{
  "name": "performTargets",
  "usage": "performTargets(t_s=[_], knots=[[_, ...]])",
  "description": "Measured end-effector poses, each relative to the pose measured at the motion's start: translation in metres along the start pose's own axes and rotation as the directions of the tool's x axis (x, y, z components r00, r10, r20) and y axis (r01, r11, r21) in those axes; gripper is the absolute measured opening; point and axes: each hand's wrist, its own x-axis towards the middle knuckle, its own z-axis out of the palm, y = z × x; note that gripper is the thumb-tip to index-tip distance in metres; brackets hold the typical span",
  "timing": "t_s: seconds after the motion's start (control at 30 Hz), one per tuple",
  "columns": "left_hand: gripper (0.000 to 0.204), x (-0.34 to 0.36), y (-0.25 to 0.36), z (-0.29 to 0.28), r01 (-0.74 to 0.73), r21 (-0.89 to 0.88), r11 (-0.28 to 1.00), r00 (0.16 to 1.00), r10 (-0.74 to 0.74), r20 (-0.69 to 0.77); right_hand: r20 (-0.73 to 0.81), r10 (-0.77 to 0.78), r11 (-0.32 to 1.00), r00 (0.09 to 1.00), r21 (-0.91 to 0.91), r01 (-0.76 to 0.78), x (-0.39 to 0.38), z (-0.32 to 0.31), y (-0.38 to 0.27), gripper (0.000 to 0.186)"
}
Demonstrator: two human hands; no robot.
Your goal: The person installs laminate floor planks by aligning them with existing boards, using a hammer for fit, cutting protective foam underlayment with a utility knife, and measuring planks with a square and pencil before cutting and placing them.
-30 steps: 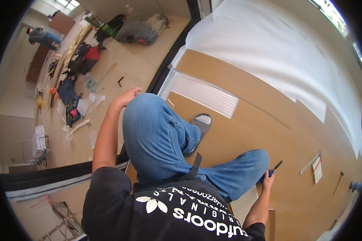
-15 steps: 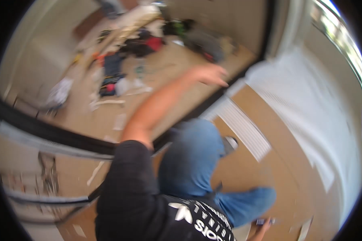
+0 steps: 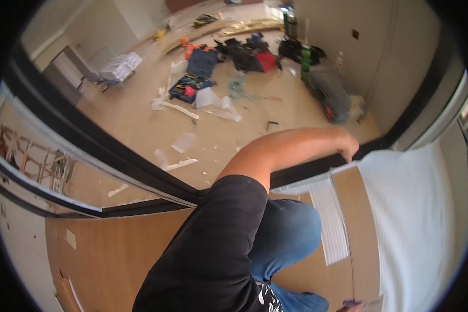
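The left hand (image 3: 350,143), bent downward, is held by the black frame (image 3: 299,174); whether anything is grasped cannot be told. In the right hand (image 3: 354,309), partly out of view, a dark tool (image 3: 351,303) is gripped: probably light, stiff, best held by its handle. Alongside the brown board (image 3: 356,208), the white sheet (image 3: 411,218) is spread, likely soft, easily torn, best lifted by its edge.
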Motion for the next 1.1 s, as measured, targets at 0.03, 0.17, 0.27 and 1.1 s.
performTargets(t_s=[0.03, 0.17, 0.27, 1.1], knots=[[0.053, 0.022, 0.006, -0.022, -0.077, 0.023, 0.997, 0.996, 0.078, -0.035, 0.140, 0.098, 0.947, 0.985, 0.290, -0.136, 0.025, 0.004, 0.005, 0.046], [0.049, 0.060, -0.030, -0.017, -0.047, 0.037, 0.998, 0.999, 0.048, -0.023, 0.313, 0.178, 0.839, 0.933, 0.447, -0.310, 0.016, 0.154, -0.123, 0.037], [0.040, 0.095, -0.035, 0.020, 0.200, -0.067, 0.978, 0.977, -0.204, -0.068, 0.366, 0.280, 0.812, 0.888, 0.403, -0.422, 0.019, 0.240, -0.128, 0.027], [0.027, 0.300, -0.052, 0.117, 0.107, -0.241, 0.965, 0.940, -0.177, -0.291, 0.585, 0.376, 0.903, 0.718, -0.060, -0.425, 0.113, 0.519, -0.220, 0.049]])
